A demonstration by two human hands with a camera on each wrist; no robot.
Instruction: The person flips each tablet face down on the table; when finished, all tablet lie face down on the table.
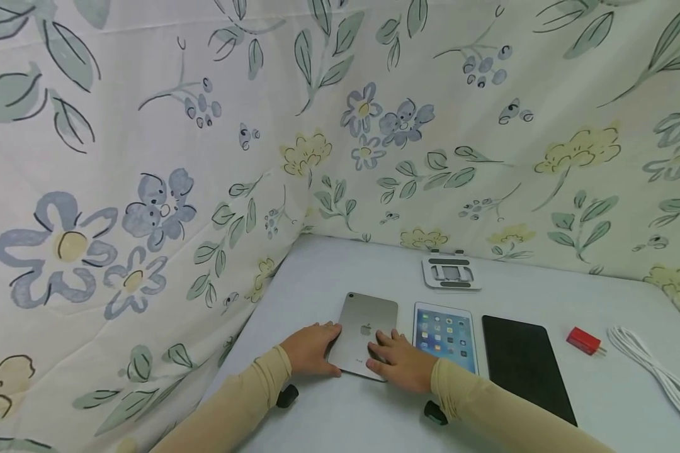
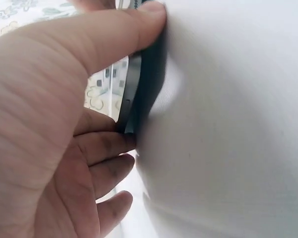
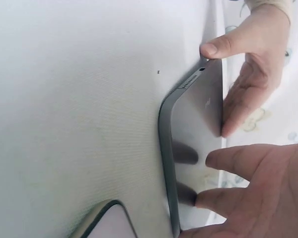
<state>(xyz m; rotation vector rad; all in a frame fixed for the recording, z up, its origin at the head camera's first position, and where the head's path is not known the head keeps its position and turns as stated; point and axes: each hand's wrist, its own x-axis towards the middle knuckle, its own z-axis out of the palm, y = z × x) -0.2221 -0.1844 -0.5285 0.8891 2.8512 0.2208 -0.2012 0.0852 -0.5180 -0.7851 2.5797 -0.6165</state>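
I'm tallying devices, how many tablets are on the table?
2: a face-down silver tablet under both hands, and a lit tablet beside it. The black slab may be a third; unclear.

Left hand (image 1: 311,347) is curled, thumb (image 2: 114,34) set against fingers (image 2: 107,148) in a pinch; right hand (image 1: 399,360) is laid flat, fingers spread, both forearms extended forward.

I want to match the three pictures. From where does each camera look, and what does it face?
Head: above, facing forward and down at the table; both sleeves, left hand and right hand on the silver tablet.
Left wrist: beside the left hand, facing the tablet's edge; thumb and fingers show.
Right wrist: behind the right hand's fingers, facing the tablet's back; the left hand shows too.
All three share the tablet.
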